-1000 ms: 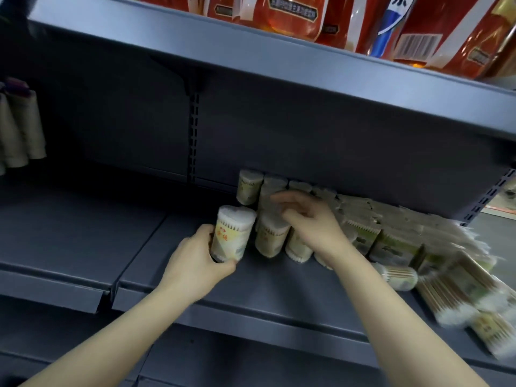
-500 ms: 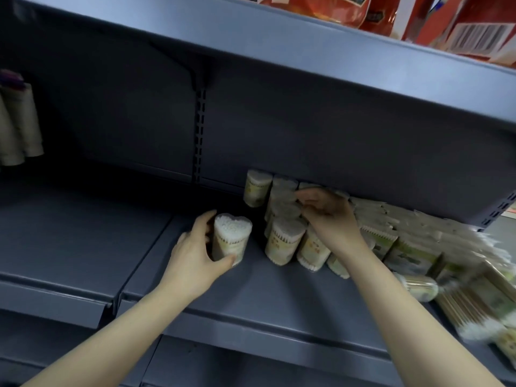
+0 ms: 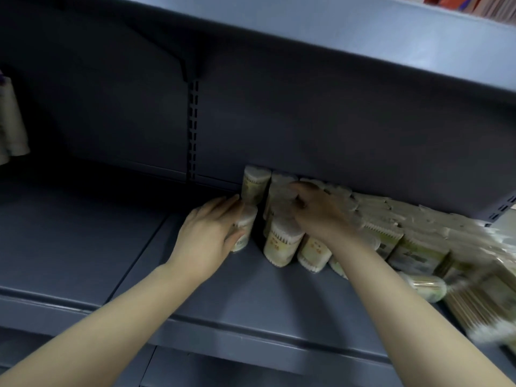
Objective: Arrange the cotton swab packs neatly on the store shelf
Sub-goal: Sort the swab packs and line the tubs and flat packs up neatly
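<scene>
Several cylindrical cotton swab packs stand in a cluster on the grey shelf (image 3: 173,263), against the back panel. My left hand (image 3: 208,236) grips one pack (image 3: 245,230) at the cluster's left side, just in front of the rearmost pack (image 3: 255,184). My right hand (image 3: 318,212) lies curled over the tops of the packs in the cluster's middle; what it holds is blurred. Another upright pack (image 3: 282,241) stands in front of that hand.
Flat bags and boxes of swabs (image 3: 413,247) lie in a loose heap to the right, and one round pack (image 3: 424,283) lies on its side there. The upper shelf (image 3: 335,37) overhangs closely. Paper-wrapped rolls (image 3: 11,127) hang at far left.
My left hand has carried its pack back and to the right, up beside the cluster. My right hand has stayed on top of the middle packs. The camera has moved closer.
</scene>
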Demonstrator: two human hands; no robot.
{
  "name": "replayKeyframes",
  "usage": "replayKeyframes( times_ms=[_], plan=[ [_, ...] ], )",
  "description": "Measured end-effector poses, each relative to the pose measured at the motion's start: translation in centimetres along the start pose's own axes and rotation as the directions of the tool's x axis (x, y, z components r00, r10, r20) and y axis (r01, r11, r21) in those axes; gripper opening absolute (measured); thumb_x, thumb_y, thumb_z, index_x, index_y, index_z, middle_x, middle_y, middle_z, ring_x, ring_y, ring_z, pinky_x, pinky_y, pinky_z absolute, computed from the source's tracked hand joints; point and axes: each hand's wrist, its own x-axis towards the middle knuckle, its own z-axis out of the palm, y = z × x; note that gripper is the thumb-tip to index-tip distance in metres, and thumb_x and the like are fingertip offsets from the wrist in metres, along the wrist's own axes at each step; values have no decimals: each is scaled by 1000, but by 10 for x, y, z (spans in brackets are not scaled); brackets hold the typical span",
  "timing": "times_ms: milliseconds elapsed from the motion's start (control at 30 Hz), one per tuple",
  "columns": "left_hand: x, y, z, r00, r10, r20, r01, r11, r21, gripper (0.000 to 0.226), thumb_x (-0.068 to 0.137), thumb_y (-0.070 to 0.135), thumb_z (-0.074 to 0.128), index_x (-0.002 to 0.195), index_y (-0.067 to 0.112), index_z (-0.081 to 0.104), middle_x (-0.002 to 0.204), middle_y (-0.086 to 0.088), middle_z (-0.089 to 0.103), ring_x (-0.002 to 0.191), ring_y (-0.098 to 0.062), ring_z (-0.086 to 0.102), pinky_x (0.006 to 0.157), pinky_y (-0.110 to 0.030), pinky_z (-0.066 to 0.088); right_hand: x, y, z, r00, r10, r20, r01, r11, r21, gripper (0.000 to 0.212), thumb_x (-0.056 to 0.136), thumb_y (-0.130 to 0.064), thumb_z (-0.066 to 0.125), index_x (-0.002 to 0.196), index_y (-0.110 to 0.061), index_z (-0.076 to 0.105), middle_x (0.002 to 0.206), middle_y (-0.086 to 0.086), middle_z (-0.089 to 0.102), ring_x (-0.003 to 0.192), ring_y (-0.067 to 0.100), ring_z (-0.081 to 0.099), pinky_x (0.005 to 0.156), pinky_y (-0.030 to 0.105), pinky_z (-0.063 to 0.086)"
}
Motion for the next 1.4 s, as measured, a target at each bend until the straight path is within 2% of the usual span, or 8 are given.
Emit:
replayKeyframes(
  times_ms=[100,200,333,433,567,1133,1267,1400],
  plan=[
    [16,-1,3,999,18,50,-21,998,55,49,76,32,43,112,8,67,112,-12,67,99,-33,65,74,-44,54,10,0,5,999,-5,51,9,998,-69,43,98,-20,35,140,-20,36,147,4,35,131,23,37,103,28,33],
    [33,-2,5,991,35,125,-54,987,150,50,75,32,39,105,5,70,106,-12,70,94,-32,68,68,-42,55,15,1,15,996,16,92,-4,992,-125,41,99,-29,31,138,-17,39,145,5,38,131,23,36,104,31,31],
    [51,-1,6,979,-8,206,-2,999,49,83,73,50,10,138,8,43,144,-9,41,132,-27,41,103,-38,35,12,3,18,992,31,119,-13,989,-146,47,99,-35,28,144,-22,30,152,-2,26,139,17,24,109,26,21],
    [62,-3,12,961,-58,271,45,997,56,93,67,56,-7,148,18,19,155,3,16,143,-14,15,110,-26,17,10,1,16,994,10,106,3,992,-129,46,99,-34,27,143,-21,31,152,-3,28,139,16,24,107,23,21],
    [76,-3,19,957,-93,274,74,994,80,49,101,30,22,148,17,15,156,3,12,143,-12,11,112,-26,13,8,-1,14,996,2,92,9,993,-121,45,99,-35,27,139,-20,38,149,-3,32,137,16,27,103,22,24],
    [85,-11,23,959,-78,274,70,997,37,50,100,27,31,148,19,20,156,5,12,144,-14,6,114,-32,14,10,2,15,995,-14,95,21,997,-79,46,99,-33,30,142,-20,34,153,-3,25,140,14,20,106,20,19],
    [75,-6,19,946,-117,303,125,992,-8,57,100,33,30,148,27,0,157,5,-1,142,-17,1,113,-34,7,8,2,12,1000,-22,13,21,995,95,39,96,-20,37,134,-19,45,139,1,46,127,18,42,98,25,34],
    [60,2,9,964,-115,239,128,991,-40,64,85,40,29,147,28,20,152,-2,23,132,-25,23,107,-35,20,1,8,-1,992,-13,-126,46,964,261,42,90,-3,40,128,-18,51,132,-1,53,121,14,49,97,26,42]
  ],
)
